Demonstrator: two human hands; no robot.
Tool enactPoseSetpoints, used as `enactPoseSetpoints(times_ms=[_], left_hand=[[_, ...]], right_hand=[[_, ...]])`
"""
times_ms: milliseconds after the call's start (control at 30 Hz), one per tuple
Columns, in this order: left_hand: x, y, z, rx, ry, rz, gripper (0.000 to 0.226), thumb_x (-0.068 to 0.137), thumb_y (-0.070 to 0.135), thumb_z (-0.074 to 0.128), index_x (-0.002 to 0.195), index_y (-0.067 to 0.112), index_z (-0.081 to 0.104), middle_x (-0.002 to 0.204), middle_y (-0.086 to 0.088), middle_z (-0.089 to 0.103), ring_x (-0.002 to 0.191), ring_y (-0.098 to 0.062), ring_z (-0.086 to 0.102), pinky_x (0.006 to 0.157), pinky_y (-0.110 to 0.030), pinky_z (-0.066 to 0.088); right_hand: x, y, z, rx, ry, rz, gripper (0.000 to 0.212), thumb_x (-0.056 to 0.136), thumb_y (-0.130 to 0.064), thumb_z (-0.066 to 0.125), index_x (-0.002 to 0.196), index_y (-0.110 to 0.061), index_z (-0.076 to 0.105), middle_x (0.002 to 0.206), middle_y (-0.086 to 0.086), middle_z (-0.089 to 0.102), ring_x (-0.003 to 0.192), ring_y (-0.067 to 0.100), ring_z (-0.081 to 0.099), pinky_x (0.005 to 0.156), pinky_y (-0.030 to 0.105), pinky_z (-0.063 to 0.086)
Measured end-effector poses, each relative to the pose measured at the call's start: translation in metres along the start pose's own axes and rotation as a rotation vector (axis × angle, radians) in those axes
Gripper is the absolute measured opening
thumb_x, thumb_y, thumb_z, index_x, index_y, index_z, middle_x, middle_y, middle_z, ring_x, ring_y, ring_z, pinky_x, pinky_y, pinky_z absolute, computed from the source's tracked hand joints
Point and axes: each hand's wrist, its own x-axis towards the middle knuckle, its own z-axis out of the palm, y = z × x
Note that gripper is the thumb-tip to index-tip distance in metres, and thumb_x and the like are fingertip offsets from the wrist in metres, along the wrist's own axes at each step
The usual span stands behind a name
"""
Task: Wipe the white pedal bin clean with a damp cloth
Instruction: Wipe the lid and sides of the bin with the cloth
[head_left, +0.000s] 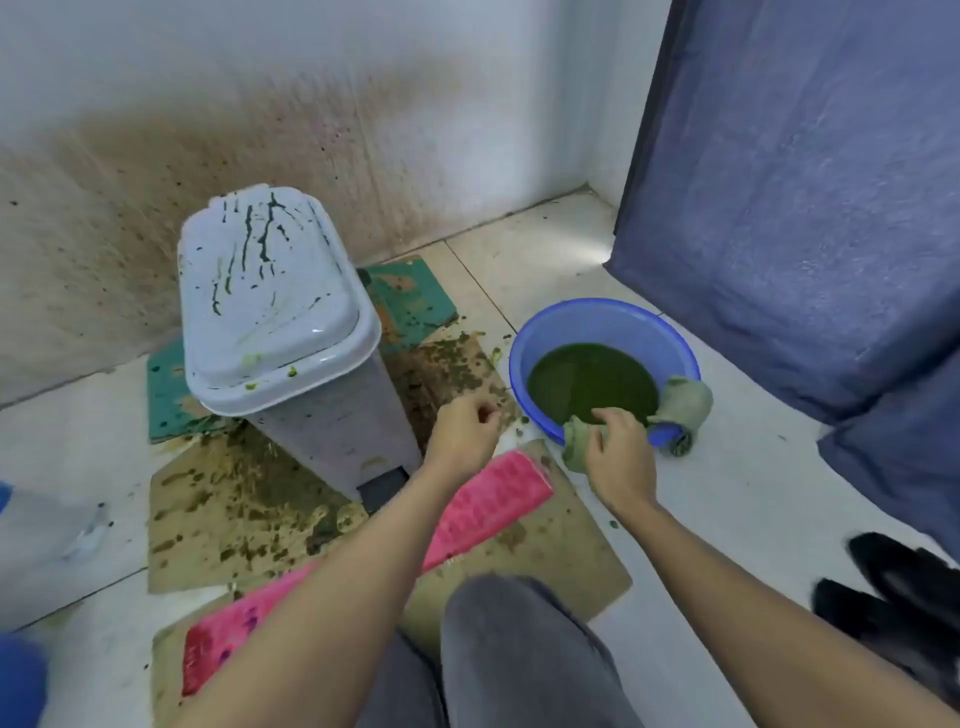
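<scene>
I see the white pedal bin (291, 338) on the floor by the wall, w/ its lid shut. It's smooth shiny plastic, tall, w/ a rounded lid. The lid has dark green streaks and a few yellow-green blobs near the front edge. A dark pedal (382, 488) sticks out at the bottom.

Under the bin lie flat cardboard sheets (239, 509), brown, rough, covered in mucky green-brown spots. A green sheet (410, 301) peeks out behind the bin. Two pink towels (488, 504) w/ a bumpy feel lie on the cardboard near my knees.

To the right sits a round blue bowl (602, 322), smooth plastic, w/ dark green water (592, 382) in it. The cloth (680, 405), soft, wet and grey-green, hangs over the bowl's near rim.

My right hand (618, 457) is at that rim, fingers curled round one end of the cloth, holding it. My left hand (465, 431) hangs between bin and bowl, fingers loosely curled, holding nothing I can see. It's just beside the bin's lower front but not touching. The bin is to the left of both hands, apart from the cloth.

A blue curtain (800, 208) hangs on the right. The wall (156, 182) behind the bin is brown w/ splashes.
</scene>
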Motion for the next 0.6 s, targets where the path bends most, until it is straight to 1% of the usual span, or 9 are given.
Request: enactPoseSetpoints(times_ms=[67,133,200,267,300,367,433,533,600], left_hand=[[0.000,-0.005,0.022,-0.067,0.013,-0.036,0.019,0.092,0.011,0.059,0.078,0.002,0.068,0.071,-0.006,0.066,0.067,-0.020,0.057,0.065,-0.033,0.043],[-0.003,-0.009,0.052,-0.093,-0.023,-0.093,0.016,0.091,0.010,0.062,0.078,0.007,0.071,0.073,-0.001,0.066,0.073,-0.015,0.058,0.067,-0.031,0.044],[-0.003,-0.010,0.079,-0.178,-0.044,-0.149,0.013,0.092,0.011,0.063,0.083,0.010,0.073,0.074,0.004,0.067,0.075,-0.012,0.061,0.062,-0.021,0.042],[-0.001,-0.006,0.098,-0.277,-0.054,-0.202,0.015,0.093,0.017,0.064,0.096,0.005,0.073,0.085,-0.001,0.070,0.077,-0.012,0.062,0.059,-0.008,0.042],[0.000,-0.006,0.107,-0.316,-0.066,-0.220,0.021,0.093,0.021,0.066,0.103,0.004,0.072,0.092,-0.004,0.071,0.081,-0.013,0.063,0.065,-0.009,0.045],[0.004,-0.003,0.120,-0.386,-0.118,-0.269,0.031,0.092,0.030,0.069,0.107,0.003,0.069,0.097,-0.006,0.070,0.084,-0.014,0.061,0.079,-0.025,0.049],[0.005,0.001,0.127,-0.504,-0.179,-0.330,0.031,0.088,0.032,0.074,0.101,0.005,0.069,0.089,-0.002,0.068,0.078,-0.014,0.059,0.074,-0.031,0.048],[0.007,0.006,0.136,-0.591,-0.224,-0.355,0.018,0.082,0.024,0.081,0.092,0.014,0.069,0.084,0.001,0.072,0.080,-0.015,0.067,0.068,-0.024,0.052],[0.008,0.009,0.141,-0.566,-0.185,-0.379,0.021,0.078,0.020,0.085,0.085,0.014,0.066,0.077,0.001,0.068,0.071,-0.012,0.065,0.062,-0.023,0.050]], right_hand=[[-0.006,0.011,0.003,-0.042,0.009,-0.002,0.036,0.093,-0.005,0.050,0.128,-0.002,0.058,0.132,0.015,0.056,0.126,0.031,0.048,0.105,0.043,0.039],[-0.013,0.027,0.009,-0.054,-0.014,0.000,0.039,0.094,-0.003,0.050,0.133,0.001,0.054,0.140,0.016,0.051,0.134,0.031,0.041,0.112,0.041,0.033],[-0.015,0.040,0.013,-0.040,-0.040,0.004,0.041,0.096,-0.003,0.049,0.136,0.003,0.051,0.145,0.016,0.047,0.139,0.029,0.037,0.116,0.041,0.030],[-0.014,0.047,0.013,-0.035,-0.041,-0.011,0.041,0.097,-0.004,0.047,0.137,0.002,0.051,0.147,0.014,0.046,0.142,0.028,0.034,0.117,0.041,0.028],[-0.014,0.050,0.014,-0.030,-0.045,-0.012,0.040,0.097,-0.004,0.047,0.137,0.002,0.051,0.147,0.014,0.046,0.142,0.028,0.034,0.117,0.041,0.028],[-0.013,0.053,0.015,-0.018,-0.049,-0.012,0.040,0.097,-0.004,0.046,0.136,0.001,0.052,0.147,0.013,0.047,0.142,0.028,0.034,0.117,0.041,0.028],[-0.013,0.055,0.014,-0.012,-0.057,-0.010,0.039,0.098,-0.004,0.046,0.136,0.001,0.053,0.147,0.013,0.047,0.142,0.027,0.033,0.117,0.040,0.027],[-0.013,0.057,0.013,0.014,-0.088,-0.001,0.040,0.099,-0.006,0.044,0.138,-0.002,0.051,0.150,0.010,0.044,0.144,0.024,0.030,0.118,0.038,0.025],[-0.011,0.058,0.010,0.034,-0.107,0.006,0.040,0.100,-0.008,0.043,0.139,-0.004,0.051,0.150,0.008,0.044,0.145,0.023,0.029,0.118,0.037,0.025]])
